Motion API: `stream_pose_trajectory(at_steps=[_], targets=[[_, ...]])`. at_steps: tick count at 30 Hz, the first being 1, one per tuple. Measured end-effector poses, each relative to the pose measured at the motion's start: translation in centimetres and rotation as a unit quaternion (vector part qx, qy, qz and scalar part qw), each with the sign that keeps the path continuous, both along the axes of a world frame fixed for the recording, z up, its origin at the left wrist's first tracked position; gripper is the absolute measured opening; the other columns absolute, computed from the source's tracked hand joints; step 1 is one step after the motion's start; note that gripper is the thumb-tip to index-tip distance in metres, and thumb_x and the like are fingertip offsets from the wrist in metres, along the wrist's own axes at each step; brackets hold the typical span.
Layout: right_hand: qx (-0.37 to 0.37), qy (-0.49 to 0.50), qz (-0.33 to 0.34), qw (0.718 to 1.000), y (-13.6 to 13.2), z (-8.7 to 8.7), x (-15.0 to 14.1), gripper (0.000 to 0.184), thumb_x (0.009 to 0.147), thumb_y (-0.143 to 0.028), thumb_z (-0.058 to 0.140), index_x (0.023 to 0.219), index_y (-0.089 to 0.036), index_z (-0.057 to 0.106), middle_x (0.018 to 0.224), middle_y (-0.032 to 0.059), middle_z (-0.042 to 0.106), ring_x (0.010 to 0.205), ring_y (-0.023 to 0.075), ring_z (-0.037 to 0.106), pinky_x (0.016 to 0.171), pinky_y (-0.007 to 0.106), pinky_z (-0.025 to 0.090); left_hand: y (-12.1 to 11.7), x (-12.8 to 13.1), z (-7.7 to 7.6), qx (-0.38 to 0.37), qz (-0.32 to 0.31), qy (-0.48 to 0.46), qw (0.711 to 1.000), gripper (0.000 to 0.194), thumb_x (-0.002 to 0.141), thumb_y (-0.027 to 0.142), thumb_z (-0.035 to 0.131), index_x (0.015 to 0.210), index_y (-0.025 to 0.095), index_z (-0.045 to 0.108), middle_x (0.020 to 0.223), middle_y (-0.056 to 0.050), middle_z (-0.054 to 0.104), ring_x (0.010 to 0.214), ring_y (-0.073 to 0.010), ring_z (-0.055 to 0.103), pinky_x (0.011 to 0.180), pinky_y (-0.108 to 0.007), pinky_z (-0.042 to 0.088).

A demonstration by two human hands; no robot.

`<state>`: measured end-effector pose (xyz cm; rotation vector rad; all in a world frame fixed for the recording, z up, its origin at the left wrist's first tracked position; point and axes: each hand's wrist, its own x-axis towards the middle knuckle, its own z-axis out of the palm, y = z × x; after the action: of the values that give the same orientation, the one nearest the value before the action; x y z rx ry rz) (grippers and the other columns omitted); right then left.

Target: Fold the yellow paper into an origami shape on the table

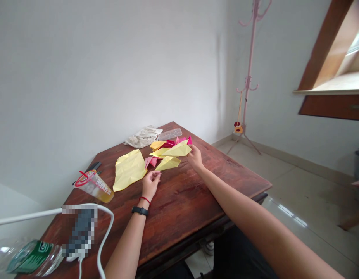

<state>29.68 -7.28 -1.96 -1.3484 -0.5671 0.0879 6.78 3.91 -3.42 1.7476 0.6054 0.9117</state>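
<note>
A yellow paper airplane (178,149) is gripped at its rear right end by my right hand (195,157), above other folded papers. My left hand (151,182) has its fingers pinched together, just in front of a second yellow paper airplane (169,163). Whether those fingers hold its tip I cannot make out. Pink folded paper (152,161) lies behind the left hand, and magenta folded paper (168,144) and an orange-yellow piece (157,145) lie farther back. To the left spreads a creased yellow sheet (129,170).
A plastic drink cup (98,188) leans on the brown wooden table (179,217). Near front left are a water bottle (37,255), a white cable (111,221) and a blurred-out device (80,230). A cloth (143,137) and clear plastic tray (170,134) lie at the back; a pink coat rack (249,69) stands beyond.
</note>
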Motion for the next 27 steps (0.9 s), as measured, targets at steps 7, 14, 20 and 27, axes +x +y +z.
stream_pose_trajectory(at_steps=[7,14,20,27], targets=[[0.008,-0.011,-0.018,1.000,-1.0,0.4,4.2,0.027,0.077,-0.028,0.056,0.096,-0.016,0.070,0.101,0.0102,0.076,0.088,0.0219,0.067,0.074,0.029,0.051,0.2,0.0,-0.2,0.022,-0.002,0.017,1.000,0.011,0.078,0.027,0.076,0.084,0.018,0.075,0.083,-0.005,0.075,0.062,-0.0149,0.065,0.066,-0.027,0.054],[-0.077,-0.003,-0.036,0.996,-2.8,-1.0,6.4,0.023,0.075,-0.027,0.059,0.083,-0.015,0.077,0.080,0.0066,0.076,0.070,0.0186,0.062,0.062,0.026,0.044,0.3,0.0,-0.2,0.013,-0.002,0.019,1.000,0.010,0.077,0.024,0.077,0.084,0.017,0.075,0.092,-0.008,0.077,0.063,-0.0139,0.065,0.065,-0.026,0.053],[-0.131,0.031,0.020,0.991,-2.9,-1.7,5.3,0.020,0.064,-0.018,0.067,0.078,-0.016,0.082,0.046,-0.0013,0.062,0.044,0.0143,0.052,0.049,0.025,0.039,0.1,-0.2,0.0,0.010,0.004,0.013,1.000,0.011,0.076,0.025,0.077,0.083,0.017,0.075,0.088,-0.007,0.076,0.062,-0.0143,0.065,0.067,-0.027,0.053],[-0.075,0.088,-0.115,0.987,-3.8,-1.1,6.6,0.033,0.075,-0.031,0.057,0.093,-0.016,0.080,0.064,0.0032,0.071,0.053,0.0158,0.058,0.053,0.025,0.044,0.4,-0.4,-0.3,0.033,0.020,0.016,0.999,0.013,0.078,0.029,0.075,0.083,0.017,0.074,0.085,-0.006,0.076,0.064,-0.0153,0.066,0.070,-0.028,0.054]])
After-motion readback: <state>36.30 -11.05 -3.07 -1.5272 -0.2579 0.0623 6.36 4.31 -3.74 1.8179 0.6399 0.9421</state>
